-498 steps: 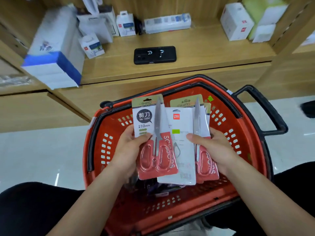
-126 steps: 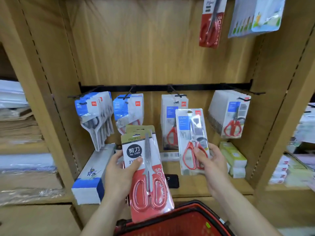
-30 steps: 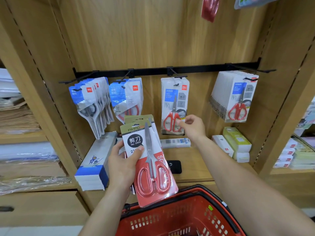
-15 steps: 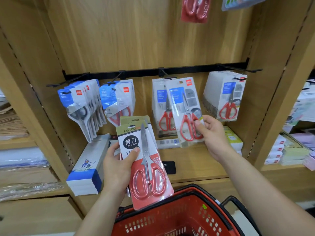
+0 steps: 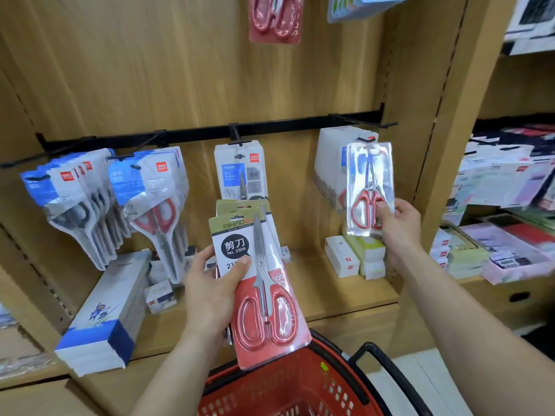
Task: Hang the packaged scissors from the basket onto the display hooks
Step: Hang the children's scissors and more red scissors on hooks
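I read right hand (image 5: 398,228) pinching clear scissors pack (image 5: 370,181) at its lower edge, pack upright above the hand, just before rightmost hung stack (image 5: 329,169), left hand (image 5: 210,292) gripping red-handled packs (image 5: 264,295) above basket (image 5: 288,388)

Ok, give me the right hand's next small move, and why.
Probably ease the clear scissors pack up and onto the rightmost hook: the right hand holds it just before that hook's white stack, its top near the hook's tip.
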`<state>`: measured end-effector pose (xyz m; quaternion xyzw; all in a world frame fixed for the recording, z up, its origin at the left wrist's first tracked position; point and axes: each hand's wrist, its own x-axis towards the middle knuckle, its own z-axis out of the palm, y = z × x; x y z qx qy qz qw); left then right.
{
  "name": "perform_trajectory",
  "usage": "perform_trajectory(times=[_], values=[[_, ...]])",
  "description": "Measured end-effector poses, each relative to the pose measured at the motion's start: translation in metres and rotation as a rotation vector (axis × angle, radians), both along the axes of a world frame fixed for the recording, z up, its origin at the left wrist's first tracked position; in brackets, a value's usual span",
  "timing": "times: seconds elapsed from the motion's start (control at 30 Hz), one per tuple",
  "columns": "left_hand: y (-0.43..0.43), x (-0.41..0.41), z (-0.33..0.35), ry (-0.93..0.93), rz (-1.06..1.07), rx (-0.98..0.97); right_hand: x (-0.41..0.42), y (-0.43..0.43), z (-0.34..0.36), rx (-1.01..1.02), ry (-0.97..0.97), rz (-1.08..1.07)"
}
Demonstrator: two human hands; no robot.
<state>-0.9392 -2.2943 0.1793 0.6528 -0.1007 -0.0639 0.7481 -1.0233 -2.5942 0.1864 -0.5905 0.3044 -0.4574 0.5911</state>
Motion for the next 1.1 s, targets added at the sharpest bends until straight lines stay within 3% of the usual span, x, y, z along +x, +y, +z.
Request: perform_trajectory(times=[0.9, 1.1], values=[[-0.009, -0.001, 0.003, -0.05, -0.017, 0.026, 0.0, -0.011, 0.0, -0.111, -0.057, 0.043], [-0.005, 0.0, 0.004, -0.063, -0.018, 0.03, -0.002, -0.009, 0.003, -0.006, -0.141, 0.03]])
